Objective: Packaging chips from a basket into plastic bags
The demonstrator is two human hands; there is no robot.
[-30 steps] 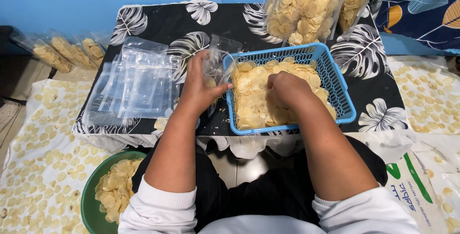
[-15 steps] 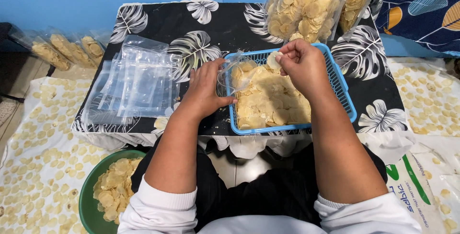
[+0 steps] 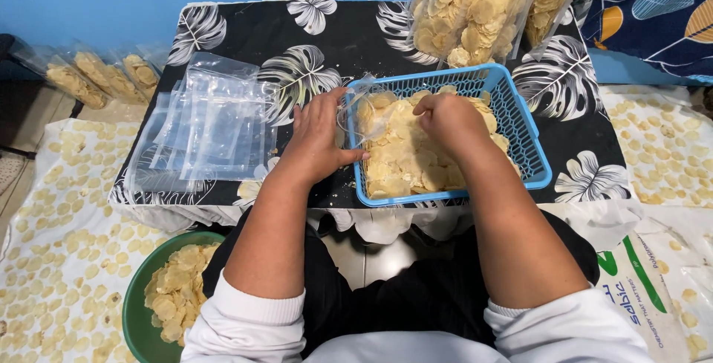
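left hand [image 3: 321,136] holds clear bag [image 3: 359,114]; right hand [image 3: 447,119] grips chips [image 3: 401,162].

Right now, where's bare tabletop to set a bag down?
Free: the black leaf-print cloth behind the left hand, between the empty clear bags and the big chip bags. Also the strip right of the blue basket. Crowded: basket, bag pile.

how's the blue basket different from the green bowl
The blue basket is rectangular with slotted walls; the green bowl is round and solid. The basket sits on the leaf-print table; the bowl sits lower, beside the person's knee. The right hand is in the basket and the left hand is at its edge; no hand touches the bowl. Both hold pale yellow chips.
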